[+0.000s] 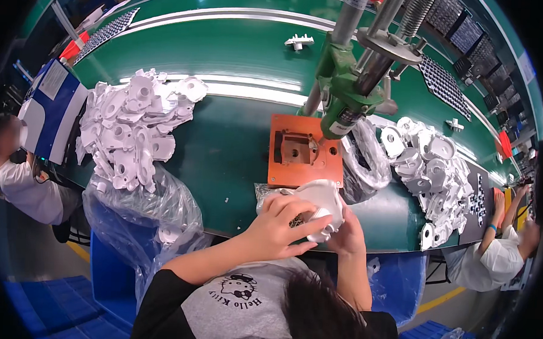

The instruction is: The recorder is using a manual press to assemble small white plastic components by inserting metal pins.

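Note:
In front of my chest, at the table's near edge, is a white moulded plastic part (pixel 326 196) with a wide flared shell and a short round neck. My right hand (pixel 348 233) grips it from the right side. My left hand (pixel 281 225) curls its fingers round its lower left, by the neck. Small metallic pieces (pixel 296 220) show between the left fingers and the part, too small to name. Just beyond lies an orange fixture block (pixel 305 153) with a recessed pocket, under a green press (pixel 347 94); no white part sits in the pocket.
Heaps of similar white parts lie left (pixel 131 127) and right (pixel 435 170). Clear plastic bags (pixel 142 206) drape over a blue bin (pixel 115 272) and lie beside the press. A blue-and-white box (pixel 53 108) stands far left. Behind runs a green conveyor (pixel 240 53). People work at both sides.

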`<state>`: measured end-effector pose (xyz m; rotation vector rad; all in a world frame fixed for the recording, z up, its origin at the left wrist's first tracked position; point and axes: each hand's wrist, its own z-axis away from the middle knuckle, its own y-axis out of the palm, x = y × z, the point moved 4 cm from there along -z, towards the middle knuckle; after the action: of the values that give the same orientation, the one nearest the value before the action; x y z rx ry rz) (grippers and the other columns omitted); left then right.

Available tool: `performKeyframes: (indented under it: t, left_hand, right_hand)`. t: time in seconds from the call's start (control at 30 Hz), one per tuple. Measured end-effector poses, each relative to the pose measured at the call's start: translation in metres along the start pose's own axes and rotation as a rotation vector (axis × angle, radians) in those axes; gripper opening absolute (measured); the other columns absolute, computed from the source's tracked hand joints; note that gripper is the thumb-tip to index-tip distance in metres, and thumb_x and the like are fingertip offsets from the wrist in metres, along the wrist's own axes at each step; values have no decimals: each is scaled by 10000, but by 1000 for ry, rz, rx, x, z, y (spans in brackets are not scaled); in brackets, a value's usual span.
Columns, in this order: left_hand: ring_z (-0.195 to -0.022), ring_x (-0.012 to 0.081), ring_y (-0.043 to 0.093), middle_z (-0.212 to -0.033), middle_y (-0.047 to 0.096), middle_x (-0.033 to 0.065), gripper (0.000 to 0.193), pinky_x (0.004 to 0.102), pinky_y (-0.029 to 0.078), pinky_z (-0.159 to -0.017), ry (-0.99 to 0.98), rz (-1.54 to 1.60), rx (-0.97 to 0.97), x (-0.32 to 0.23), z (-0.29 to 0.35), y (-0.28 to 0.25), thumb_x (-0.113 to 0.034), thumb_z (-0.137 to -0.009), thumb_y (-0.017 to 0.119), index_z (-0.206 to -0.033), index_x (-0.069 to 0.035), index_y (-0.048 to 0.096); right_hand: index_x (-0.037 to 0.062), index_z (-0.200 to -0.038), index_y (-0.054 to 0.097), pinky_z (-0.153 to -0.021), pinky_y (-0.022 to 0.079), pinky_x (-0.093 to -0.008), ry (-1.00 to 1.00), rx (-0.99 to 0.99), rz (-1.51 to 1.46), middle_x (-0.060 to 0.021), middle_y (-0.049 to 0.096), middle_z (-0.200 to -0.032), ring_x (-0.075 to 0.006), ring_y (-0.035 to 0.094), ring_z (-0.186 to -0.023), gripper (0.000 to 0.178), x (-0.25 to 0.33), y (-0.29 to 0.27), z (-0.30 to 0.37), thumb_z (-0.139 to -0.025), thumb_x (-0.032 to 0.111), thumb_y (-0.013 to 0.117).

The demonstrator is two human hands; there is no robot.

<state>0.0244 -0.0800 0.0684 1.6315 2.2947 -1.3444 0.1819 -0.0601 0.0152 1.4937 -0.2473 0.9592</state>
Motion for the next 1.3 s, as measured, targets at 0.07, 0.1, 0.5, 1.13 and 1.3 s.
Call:
performKeyframes:
  t: [0.07, 0.1, 0.5, 1.13, 1.3]
  left_hand:
    - [-1099, 276, 484, -1166, 520, 38, 615, 466, 304, -982, 14, 29, 31, 8, 3, 3, -219, -656, 761, -1235, -186, 557]
    - [-1167, 274, 463, -1217, 513, 52, 640, 481, 283, -1015, 35, 46, 83, 13, 6, 6, -215, -656, 763, -1249, -171, 526]
    - [-945, 340, 606, -1020, 611, 136, 326, 426, 487, -821, -2, 207, 57, 42, 0, -3, -137, -723, 728, -998, -54, 575]
    - [-1019, 335, 602, -1078, 609, 173, 167, 420, 482, -910, 47, -332, 69, 98, -51, 16, -183, -787, 667, -879, -70, 583]
    - [-1003, 338, 616, -1024, 610, 198, 130, 446, 475, -912, 14, -427, -33, 93, -43, 28, -132, -776, 608, -887, -77, 564]
  right_hand:
    - [21, -1359, 361, -961, 444, -413, 83, -23, -91, -142, 504, -1294, -272, 532, -1154, 620, -9, -20, 2, -909, 422, 509]
    - [23, -1355, 374, -960, 445, -425, 140, 93, -266, -142, 516, -1286, -280, 540, -1145, 595, -15, -22, 2, -931, 432, 454]
    - [-11, -969, 621, -435, 417, -233, 129, -92, 849, -96, 641, -711, -146, 598, -518, 317, 50, -17, -12, -932, 287, 520]
    - [-5, -855, 606, -693, 444, -303, -519, -533, 1654, -92, 562, -862, -228, 570, -806, 122, 106, -105, -72, -765, 49, 668]
    - [8, -855, 604, -768, 405, -287, -625, -411, 1522, -58, 575, -952, -178, 543, -885, 93, 106, -64, -73, -798, 69, 643]
